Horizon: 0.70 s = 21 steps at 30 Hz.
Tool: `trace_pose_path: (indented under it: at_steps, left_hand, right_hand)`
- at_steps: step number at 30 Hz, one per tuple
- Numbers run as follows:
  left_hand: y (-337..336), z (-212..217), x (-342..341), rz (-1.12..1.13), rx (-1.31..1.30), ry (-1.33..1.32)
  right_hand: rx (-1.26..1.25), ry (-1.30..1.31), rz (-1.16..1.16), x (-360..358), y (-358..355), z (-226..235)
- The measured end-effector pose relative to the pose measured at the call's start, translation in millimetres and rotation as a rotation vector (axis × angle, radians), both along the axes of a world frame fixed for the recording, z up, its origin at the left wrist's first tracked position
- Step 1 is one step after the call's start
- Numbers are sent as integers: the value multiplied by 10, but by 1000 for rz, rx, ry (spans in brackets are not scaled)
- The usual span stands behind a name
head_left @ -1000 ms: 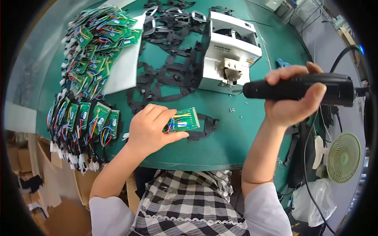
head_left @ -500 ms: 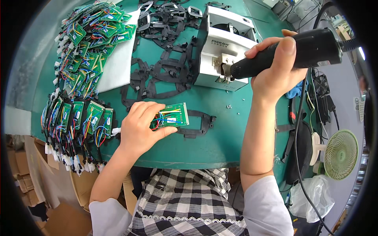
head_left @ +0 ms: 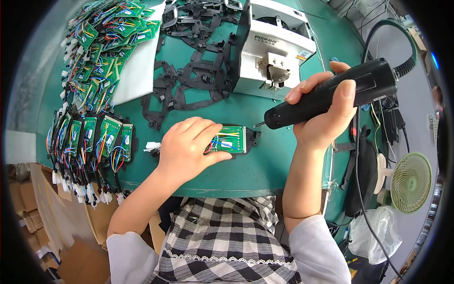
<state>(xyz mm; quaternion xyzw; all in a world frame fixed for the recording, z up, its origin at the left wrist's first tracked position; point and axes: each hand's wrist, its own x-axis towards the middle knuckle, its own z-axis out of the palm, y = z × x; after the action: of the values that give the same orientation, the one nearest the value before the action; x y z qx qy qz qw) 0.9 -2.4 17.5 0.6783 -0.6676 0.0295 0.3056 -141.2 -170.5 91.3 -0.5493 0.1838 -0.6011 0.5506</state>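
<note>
A green circuit board (head_left: 235, 142) with coloured wires lies over a black plastic frame (head_left: 255, 136) on the table in front of me. My left hand (head_left: 188, 146) grips the board's left end, thumb at the near edge and fingers over the far one. White connectors (head_left: 152, 147) stick out to the left of that hand. In my right hand (head_left: 326, 102) is a black electric screwdriver (head_left: 326, 94), its bit pointing left, a little off the board's right end. Whether a screw sits on the tip is too small to tell.
Behind the board stands a white screw feeder (head_left: 276, 61). Several loose black frames (head_left: 201, 85) lie left of it. Wired circuit boards (head_left: 101, 66) are heaped at the far left, partly on a white foam sheet (head_left: 137, 78). A green fan (head_left: 410, 182) stands at right.
The screwdriver has come away from the screw feeder, down and toward the board. My left hand has brought the board rightward onto the black frame.
</note>
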Motion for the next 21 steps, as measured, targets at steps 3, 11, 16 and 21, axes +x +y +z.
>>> trace_pose_path:
  at_steps: [3, 11, 16, 21]
  left_hand:
    - [-61, -10, -18, -42, 27, 26]
    - [-108, -92, -42, -64, 42, 18]
    - [-105, -74, -58, -62, 55, 49]
    - [-104, -76, -58, -57, 74, 52]
  right_hand:
    - [-17, 33, 1, -3, 32, -40]
    - [-52, 43, 55, 76, 113, -115]
    - [-47, 23, 92, 112, 132, -162]
    - [-137, 153, 52, 123, 143, -164]
